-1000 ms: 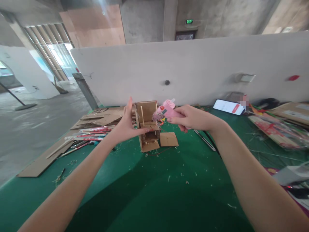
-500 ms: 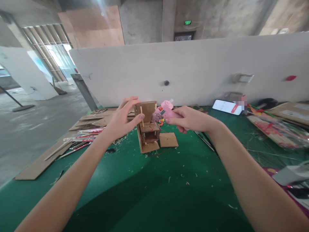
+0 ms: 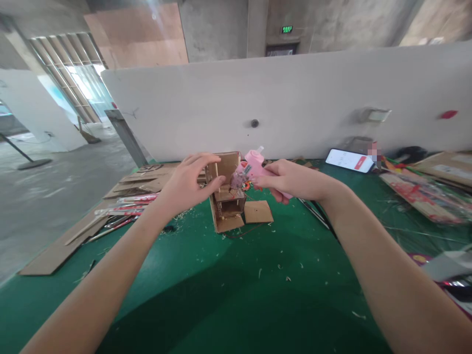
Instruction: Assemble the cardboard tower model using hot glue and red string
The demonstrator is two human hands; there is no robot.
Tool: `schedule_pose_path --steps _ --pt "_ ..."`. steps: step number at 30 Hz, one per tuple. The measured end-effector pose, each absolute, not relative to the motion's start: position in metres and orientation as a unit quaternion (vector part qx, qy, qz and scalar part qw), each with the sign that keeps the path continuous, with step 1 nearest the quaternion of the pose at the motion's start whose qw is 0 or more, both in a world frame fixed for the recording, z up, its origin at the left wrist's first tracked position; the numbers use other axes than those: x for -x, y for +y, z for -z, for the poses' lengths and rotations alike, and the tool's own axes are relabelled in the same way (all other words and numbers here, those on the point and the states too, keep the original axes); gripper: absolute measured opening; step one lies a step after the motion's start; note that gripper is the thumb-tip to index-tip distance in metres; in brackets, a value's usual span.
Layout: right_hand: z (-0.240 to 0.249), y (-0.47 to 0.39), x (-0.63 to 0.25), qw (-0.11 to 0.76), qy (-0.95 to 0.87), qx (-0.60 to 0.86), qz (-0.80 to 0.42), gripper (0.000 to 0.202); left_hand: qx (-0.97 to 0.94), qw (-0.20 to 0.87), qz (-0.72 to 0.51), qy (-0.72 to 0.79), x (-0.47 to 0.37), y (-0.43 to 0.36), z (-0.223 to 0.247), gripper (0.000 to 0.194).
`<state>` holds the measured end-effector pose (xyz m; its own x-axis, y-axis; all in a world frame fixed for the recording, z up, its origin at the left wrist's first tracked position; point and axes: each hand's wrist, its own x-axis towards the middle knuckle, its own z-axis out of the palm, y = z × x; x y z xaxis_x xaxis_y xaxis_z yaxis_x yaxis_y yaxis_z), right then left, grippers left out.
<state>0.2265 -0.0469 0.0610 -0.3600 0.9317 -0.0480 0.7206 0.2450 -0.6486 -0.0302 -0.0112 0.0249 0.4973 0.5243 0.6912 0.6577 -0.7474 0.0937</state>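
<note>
A small open cardboard box structure (image 3: 230, 223) with an inner shelf and thin wooden sticks stands on the green table. My left hand (image 3: 197, 178) is at its upper left side, thumb and fingers around the left wall and the upright stick. In my right hand (image 3: 282, 179) is a pink glue gun (image 3: 255, 160), its front end pointing left into the upper part of the box. The nozzle tip is too blurred to make out. Beside the box's lower right lies a flat cardboard square (image 3: 258, 211).
Cardboard sheets (image 3: 47, 258) and wrapped sticks (image 3: 129, 209) lie at the left. Toward the back right are a phone (image 3: 349, 160) and bagged craft materials (image 3: 424, 196). Small shavings are scattered on the green table (image 3: 236, 295). A white partition (image 3: 313, 108) rises behind.
My left fingers have curled further over the box's top left, the thumb shifting slightly right. The glue gun has tilted a little, its front end slightly lower and farther left. The view has shifted slightly.
</note>
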Motion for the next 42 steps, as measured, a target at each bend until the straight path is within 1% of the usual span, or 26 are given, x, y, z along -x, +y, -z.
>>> schedule_pose_path --steps 18,30,42 --pt "-0.0606 -0.0465 -0.2262 0.154 -0.775 0.545 -0.28 0.044 0.854 0.097 0.392 -0.327 0.0304 -0.0104 -0.0236 0.03" --pt "-0.0598 -0.0459 -0.2241 0.134 -0.782 0.552 -0.254 0.05 0.854 0.094 0.391 -0.329 0.0309 -0.0109 -0.0236 0.032" --pt "-0.063 -0.0484 -0.2255 0.147 -0.782 0.546 -0.261 0.043 0.852 0.091 0.393 -0.334 0.0308 -0.01 -0.0233 0.031"
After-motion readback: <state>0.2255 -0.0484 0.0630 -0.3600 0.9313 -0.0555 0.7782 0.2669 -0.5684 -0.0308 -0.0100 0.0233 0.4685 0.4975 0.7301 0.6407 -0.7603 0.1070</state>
